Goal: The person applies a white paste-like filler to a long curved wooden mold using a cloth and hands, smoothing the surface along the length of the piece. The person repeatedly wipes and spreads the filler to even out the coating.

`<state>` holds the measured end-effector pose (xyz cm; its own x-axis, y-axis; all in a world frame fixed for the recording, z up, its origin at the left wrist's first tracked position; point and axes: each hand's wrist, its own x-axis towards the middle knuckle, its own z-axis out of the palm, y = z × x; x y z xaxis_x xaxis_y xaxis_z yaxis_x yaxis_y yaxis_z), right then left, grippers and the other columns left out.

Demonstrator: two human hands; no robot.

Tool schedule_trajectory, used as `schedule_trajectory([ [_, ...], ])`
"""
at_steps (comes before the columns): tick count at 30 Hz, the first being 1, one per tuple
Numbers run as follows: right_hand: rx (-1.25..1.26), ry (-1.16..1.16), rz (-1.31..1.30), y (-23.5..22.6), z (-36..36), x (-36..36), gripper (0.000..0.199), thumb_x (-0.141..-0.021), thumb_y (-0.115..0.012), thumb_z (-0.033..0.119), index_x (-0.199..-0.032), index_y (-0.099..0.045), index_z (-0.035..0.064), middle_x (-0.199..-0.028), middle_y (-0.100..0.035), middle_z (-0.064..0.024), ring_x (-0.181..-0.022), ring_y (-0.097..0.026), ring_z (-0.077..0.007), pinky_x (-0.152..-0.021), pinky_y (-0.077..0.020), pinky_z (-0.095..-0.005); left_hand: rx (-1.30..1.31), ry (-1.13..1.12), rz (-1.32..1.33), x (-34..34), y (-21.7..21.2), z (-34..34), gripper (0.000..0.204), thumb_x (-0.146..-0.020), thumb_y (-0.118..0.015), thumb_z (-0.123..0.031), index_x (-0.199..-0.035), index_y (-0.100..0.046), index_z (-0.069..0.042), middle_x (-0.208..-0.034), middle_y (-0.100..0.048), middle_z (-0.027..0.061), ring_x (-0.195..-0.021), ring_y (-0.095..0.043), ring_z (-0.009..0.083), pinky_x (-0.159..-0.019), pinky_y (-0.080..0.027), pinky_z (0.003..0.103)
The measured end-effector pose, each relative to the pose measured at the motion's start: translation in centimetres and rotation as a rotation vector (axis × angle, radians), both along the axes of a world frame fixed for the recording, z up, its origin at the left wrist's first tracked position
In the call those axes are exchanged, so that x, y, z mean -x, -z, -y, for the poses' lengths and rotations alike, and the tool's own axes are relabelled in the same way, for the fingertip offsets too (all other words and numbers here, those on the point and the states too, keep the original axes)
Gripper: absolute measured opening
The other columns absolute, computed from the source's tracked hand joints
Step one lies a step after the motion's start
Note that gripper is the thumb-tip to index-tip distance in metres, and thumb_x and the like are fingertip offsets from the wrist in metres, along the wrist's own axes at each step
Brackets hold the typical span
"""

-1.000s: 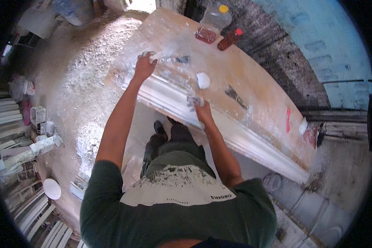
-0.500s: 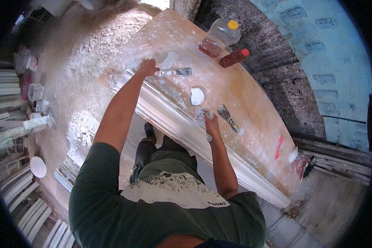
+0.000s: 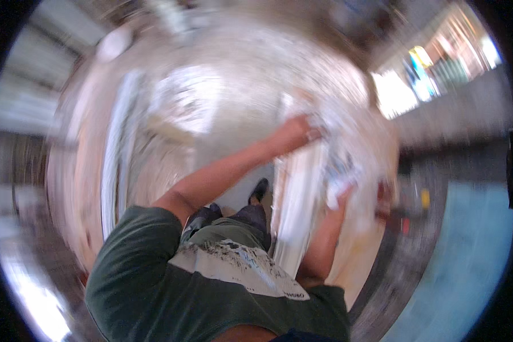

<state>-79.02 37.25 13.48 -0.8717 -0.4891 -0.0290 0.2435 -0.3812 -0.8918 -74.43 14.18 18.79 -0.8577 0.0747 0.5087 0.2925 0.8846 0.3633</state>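
Strong blur covers most of this moment. A long white moulding (image 3: 297,196) runs along the near edge of the wooden work table (image 3: 359,251). My left hand (image 3: 300,134) is over the moulding's far end, its fingers smeared by motion. Farther right, over the table top, my right hand (image 3: 343,195) is closed around a whitish thing (image 3: 334,192) whose kind the blur hides. A putty knife and other white-smeared things beyond that hand run together and cannot be told apart.
On the table's right side stand a bottle with reddish contents (image 3: 383,200) and yellow cap (image 3: 425,198), and another with a red cap (image 3: 405,226). A light blue sheet (image 3: 467,239) lies at far right. Long white pieces (image 3: 117,154) are at left; a bright opening shows upper right.
The view has swung round sharply, so table and moulding now run nearly straight away from me. My left hand stays near the moulding's far end; my right remains over the table with the whitish thing.
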Motion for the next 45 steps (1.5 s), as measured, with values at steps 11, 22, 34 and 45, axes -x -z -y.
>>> schedule_trajectory([
  [11,-0.159,-0.990,-0.492,-4.4,22.3,-28.0,0.057,-0.078,-0.058,0.009,-0.131,-0.039,0.0000,-0.119,-0.049,-0.0162,-0.103,-0.054,-0.0276,-0.088,-0.0446,-0.0355,-0.420,-0.935,-0.114,-48.6,-2.0,-0.4,0.043,-0.078,-0.066,-0.032,-0.112,-0.053,-0.009,-0.109,-0.054,0.0133,-0.103,-0.051,0.0278,-0.090,-0.041,0.037],
  [22,0.577,-1.801,-1.415,-7.3,15.3,-81.6,0.042,-0.066,-0.068,0.005,-0.106,-0.059,0.0030,-0.103,-0.060,-0.0171,-0.099,-0.056,-0.0351,-0.087,-0.0439,-0.0415,-1.461,-1.436,-1.429,-86.4,1.1,-18.0,0.043,-0.088,-0.057,-0.027,-0.123,-0.044,-0.006,-0.111,-0.055,0.0047,-0.103,-0.051,0.0136,-0.089,-0.040,0.028],
  [34,0.045,-2.507,-0.656,-0.6,11.0,-113.0,0.025,-0.081,-0.060,0.002,-0.106,-0.059,-0.0016,-0.101,-0.062,-0.0074,-0.091,-0.059,-0.0155,-0.081,-0.0455,-0.0308,-1.184,-1.812,-1.958,-104.6,1.7,-35.4,0.030,-0.087,-0.059,-0.020,-0.110,-0.048,-0.005,-0.100,-0.057,0.0056,-0.096,-0.054,0.0135,-0.085,-0.041,0.026],
  [45,0.334,-2.744,-0.754,-1.2,0.9,-138.3,0.030,-0.079,-0.053,-0.005,-0.108,-0.059,-0.0026,-0.104,-0.064,-0.0081,-0.097,-0.058,-0.0160,-0.087,-0.0432,-0.0284,-0.725,-2.024,-2.408,-125.0,3.6,-42.0,0.030,-0.086,-0.059,-0.017,-0.112,-0.054,-0.004,-0.107,-0.058,0.0052,-0.098,-0.054,0.0152,-0.088,-0.040,0.028],
])
